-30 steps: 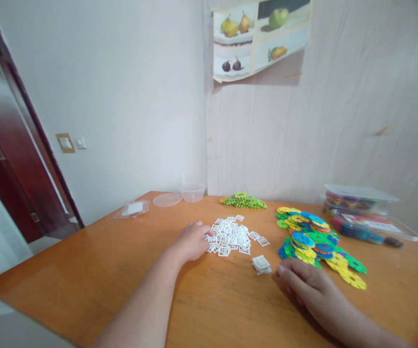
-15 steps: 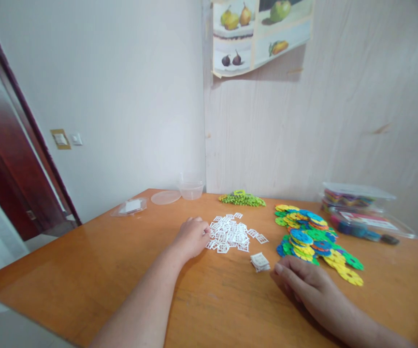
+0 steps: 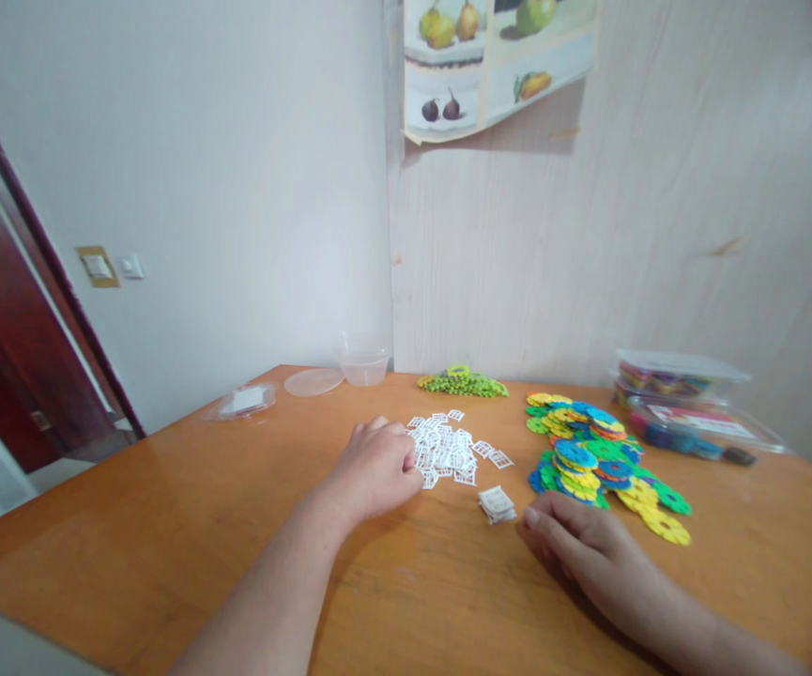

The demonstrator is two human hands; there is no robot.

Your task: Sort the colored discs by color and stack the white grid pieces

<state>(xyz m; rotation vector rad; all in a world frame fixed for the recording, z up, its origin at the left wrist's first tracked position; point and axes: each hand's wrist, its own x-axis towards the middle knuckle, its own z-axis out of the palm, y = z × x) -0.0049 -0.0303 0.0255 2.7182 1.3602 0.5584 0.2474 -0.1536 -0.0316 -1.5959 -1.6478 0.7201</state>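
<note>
At the left edge of a loose pile of small white window-shaped plastic pieces [image 3: 444,451] is my left hand [image 3: 379,467], its fingers curled together. Whatever those fingers may hold is hidden from view. My right hand [image 3: 581,540] rests on its side on the table, thumb against the curled fingers, with nothing showing in it. Just left of its thumb lies a small stack of the same white pieces [image 3: 497,505]. A couple of single white pieces [image 3: 499,459] lie between that stack and the pile.
Colourful notched discs [image 3: 581,455] are heaped behind my right hand. Green plastic pieces [image 3: 462,384] lie at the back of the wooden table [image 3: 237,526]. A clear tub [image 3: 364,364], its lid [image 3: 314,381] and a plastic bag [image 3: 242,402] are back left; clear boxes [image 3: 701,422] are back right.
My left hand has come slightly nearer along the pile's left edge, with its fingers more curled. My right hand keeps its place beside the stack. The view has shifted slightly.
</note>
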